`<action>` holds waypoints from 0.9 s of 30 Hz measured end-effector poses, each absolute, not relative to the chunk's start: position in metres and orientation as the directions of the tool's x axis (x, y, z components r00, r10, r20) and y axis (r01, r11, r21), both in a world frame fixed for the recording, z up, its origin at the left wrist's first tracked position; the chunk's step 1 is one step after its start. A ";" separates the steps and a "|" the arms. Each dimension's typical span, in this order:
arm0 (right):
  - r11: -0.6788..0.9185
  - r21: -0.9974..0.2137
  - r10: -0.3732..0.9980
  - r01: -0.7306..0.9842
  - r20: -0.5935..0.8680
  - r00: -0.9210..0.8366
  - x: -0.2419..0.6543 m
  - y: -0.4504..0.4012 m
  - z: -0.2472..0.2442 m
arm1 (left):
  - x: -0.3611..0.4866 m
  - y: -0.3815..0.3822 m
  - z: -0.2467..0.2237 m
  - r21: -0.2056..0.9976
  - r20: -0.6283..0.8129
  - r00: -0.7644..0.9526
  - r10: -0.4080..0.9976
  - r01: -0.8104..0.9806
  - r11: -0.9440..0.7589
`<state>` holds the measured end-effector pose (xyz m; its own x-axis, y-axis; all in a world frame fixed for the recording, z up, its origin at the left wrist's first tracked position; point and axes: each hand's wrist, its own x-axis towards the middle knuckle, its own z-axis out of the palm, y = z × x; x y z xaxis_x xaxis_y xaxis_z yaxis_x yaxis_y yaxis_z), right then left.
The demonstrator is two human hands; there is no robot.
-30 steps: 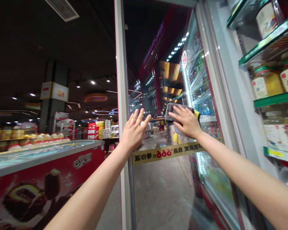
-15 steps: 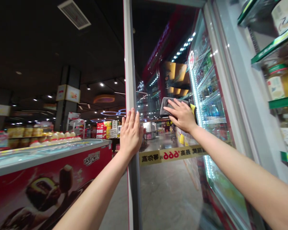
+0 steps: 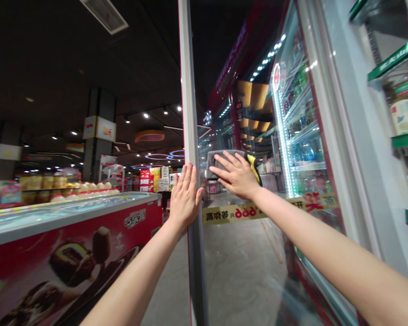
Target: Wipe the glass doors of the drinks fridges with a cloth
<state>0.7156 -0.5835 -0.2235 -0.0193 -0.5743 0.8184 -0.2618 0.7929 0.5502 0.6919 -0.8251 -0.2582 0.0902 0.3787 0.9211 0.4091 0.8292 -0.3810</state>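
A grey cloth with a yellow and black edge [image 3: 212,165] lies flat against the glass door [image 3: 238,267]. My right hand [image 3: 237,175] holds it to the pane, palm down with the fingers spread over it. On the door's pale metal frame [image 3: 189,99] rests my left hand [image 3: 185,197], its fingers straight and the palm against the edge. A gold strip with mirrored red and black lettering [image 3: 231,213] crosses the glass just below my right hand.
To the left stands a red chest freezer [image 3: 129,235] with ice-cream pictures. Lit drink shelves [image 3: 302,131] show in the glass at the right. Shelves with green edges [image 3: 404,140] hold jars at the far right. Grey floor [image 3: 172,280] runs between freezer and door.
My right hand has slid the cloth left and slightly down across the glass, closer to the frame. My left hand stays on the frame. The view has shifted slightly.
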 end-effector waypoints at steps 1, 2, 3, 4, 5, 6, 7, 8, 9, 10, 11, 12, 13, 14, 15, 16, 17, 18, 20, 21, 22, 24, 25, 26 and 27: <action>0.760 0.588 -0.616 -0.277 0.787 -0.021 0.714 -0.590 -0.233 | 0.692 -0.827 -0.261 -0.386 0.919 0.089 0.384 0.404 0.829; 0.716 0.633 -0.668 -0.295 0.744 -0.025 0.713 -0.596 -0.241 | 0.691 -0.830 -0.264 -0.393 0.916 0.087 0.392 0.398 0.829; 0.670 0.674 -0.715 -0.311 0.698 -0.029 0.712 -0.600 -0.246 | 0.692 -0.831 -0.266 -0.398 0.913 0.084 0.398 0.390 0.830; 0.643 0.696 -0.741 -0.321 0.670 -0.032 0.711 -0.604 -0.247 | 0.692 -0.833 -0.268 -0.401 0.912 0.080 0.403 0.383 0.832; 0.646 0.692 -0.738 -0.322 0.675 -0.031 0.711 -0.606 -0.245 | 0.692 -0.834 -0.270 -0.403 0.911 0.076 0.406 0.377 0.834; 0.677 0.665 -0.707 -0.317 0.707 -0.028 0.711 -0.610 -0.240 | 0.692 -0.834 -0.272 -0.402 0.911 0.072 0.406 0.373 0.836; 0.722 0.619 -0.656 -0.310 0.754 -0.022 0.711 -0.614 -0.234 | 0.692 -0.835 -0.273 -0.401 0.912 0.070 0.405 0.372 0.837; 0.774 0.557 -0.588 -0.302 0.809 -0.014 0.711 -0.619 -0.229 | 0.692 -0.835 -0.274 -0.399 0.912 0.070 0.403 0.373 0.838; 0.821 0.487 -0.511 -0.297 0.859 -0.005 0.710 -0.626 -0.227 | 0.691 -0.834 -0.275 -0.397 0.913 0.071 0.401 0.376 0.837; 0.857 0.424 -0.443 -0.295 0.897 0.001 0.710 -0.632 -0.229 | 0.691 -0.834 -0.275 -0.395 0.915 0.074 0.398 0.379 0.837; 0.878 0.376 -0.393 -0.297 0.919 0.002 0.709 -0.638 -0.236 | 0.690 -0.834 -0.275 -0.391 0.916 0.076 0.393 0.383 0.837; 0.888 0.347 -0.365 -0.301 0.931 -0.004 0.709 -0.644 -0.246 | 0.689 -0.833 -0.275 -0.387 0.918 0.077 0.390 0.387 0.836; 0.892 0.334 -0.355 -0.306 0.935 -0.017 0.708 -0.648 -0.258 | 0.689 -0.833 -0.275 -0.383 0.920 0.077 0.385 0.393 0.836; 0.889 0.335 -0.362 -0.311 0.931 -0.033 0.708 -0.650 -0.270 | 0.688 -0.832 -0.275 -0.377 0.922 0.075 0.380 0.399 0.836; 0.884 0.344 -0.378 -0.316 0.924 -0.051 0.708 -0.651 -0.279 | 0.688 -0.831 -0.275 -0.370 0.924 0.073 0.375 0.406 0.835; 0.878 0.355 -0.395 -0.320 0.916 -0.067 0.708 -0.652 -0.285 | 0.687 -0.831 -0.275 -0.364 0.927 0.069 0.370 0.414 0.834; 0.875 0.360 -0.404 -0.323 0.912 -0.078 0.708 -0.652 -0.285 | 0.687 -0.830 -0.275 -0.356 0.929 0.065 0.364 0.422 0.834; 0.878 0.353 -0.398 -0.323 0.914 -0.082 0.708 -0.652 -0.281 | 0.686 -0.829 -0.275 -0.348 0.932 0.060 0.358 0.430 0.833; 0.900 0.296 -0.337 -0.320 0.938 -0.080 0.708 -0.655 -0.262 | 0.685 -0.827 -0.275 -0.332 0.937 0.051 0.346 0.442 0.833; 0.913 0.255 -0.293 -0.318 0.953 -0.077 0.708 -0.658 -0.253 | 0.685 -0.827 -0.275 -0.326 0.939 0.047 0.342 0.445 0.834; 0.924 0.215 -0.250 -0.316 0.965 -0.076 0.707 -0.661 -0.247 | 0.685 -0.827 -0.275 -0.324 0.939 0.046 0.340 0.447 0.834; 0.933 0.169 -0.205 -0.318 0.975 -0.083 0.708 -0.667 -0.249 | 0.685 -0.827 -0.275 -0.329 0.937 0.045 0.347 0.447 0.832; 0.931 0.170 -0.208 -0.322 0.974 -0.088 0.708 -0.669 -0.258 | 0.685 -0.828 -0.275 -0.334 0.935 0.045 0.352 0.447 0.830; 0.927 0.184 -0.225 -0.326 0.970 -0.093 0.708 -0.669 -0.271 | 0.686 -0.828 -0.275 -0.338 0.933 0.045 0.356 0.447 0.828; 0.921 0.206 -0.250 -0.330 0.963 -0.097 0.708 -0.669 -0.284 | 0.686 -0.828 -0.274 -0.339 0.932 0.043 0.359 0.449 0.827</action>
